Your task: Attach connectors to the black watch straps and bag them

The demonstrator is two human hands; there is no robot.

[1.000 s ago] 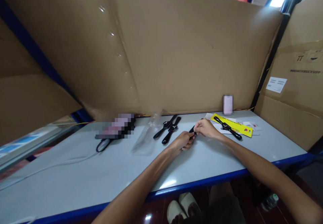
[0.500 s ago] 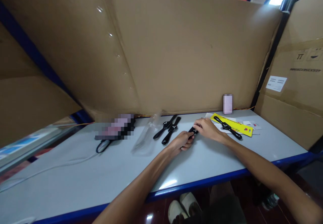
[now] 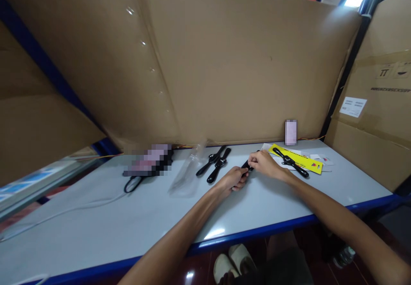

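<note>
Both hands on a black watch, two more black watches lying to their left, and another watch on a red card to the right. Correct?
Not quite: the card under the watch to the right is yellow, not red, as the head view shows. The rest holds: left hand and right hand both grip the black watch, and two more black watches lie to their left on the table.

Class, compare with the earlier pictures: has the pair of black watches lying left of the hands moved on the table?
No. The pair of black watches keeps its place beside the clear plastic bag.

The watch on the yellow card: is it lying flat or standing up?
Flat. The watch lies with both straps stretched along the yellow card.
</note>
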